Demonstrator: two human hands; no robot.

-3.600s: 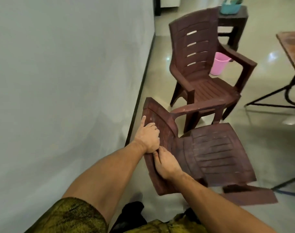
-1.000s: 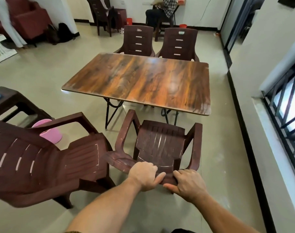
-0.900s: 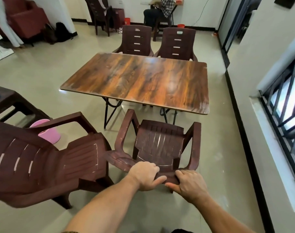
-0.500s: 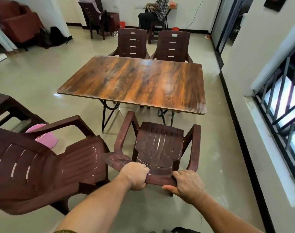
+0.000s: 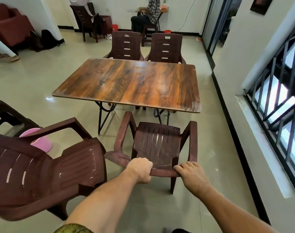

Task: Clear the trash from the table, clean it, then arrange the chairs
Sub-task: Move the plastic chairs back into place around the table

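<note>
Chair (image 5: 157, 145) facing the table (image 5: 130, 83) has its backrest top grasped by left grip (image 5: 141, 170) and right grip (image 5: 192, 175).

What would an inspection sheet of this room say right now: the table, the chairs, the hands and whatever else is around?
Surface: table, glossy wood-grain top on black folding legs.
Job's things: held chair at the table's near side, facing it; two chairs at the far side; fourth chair apart, near left.
Clutter: pink bucket on the floor behind the fourth chair; bags by the far wall.
Grippers: left hand and right hand both grip the held chair's top back edge.
Cables: one cable hangs down the far wall.
Surroundings: barred window at right; a person seated at a far desk; red armchair far left.
</note>
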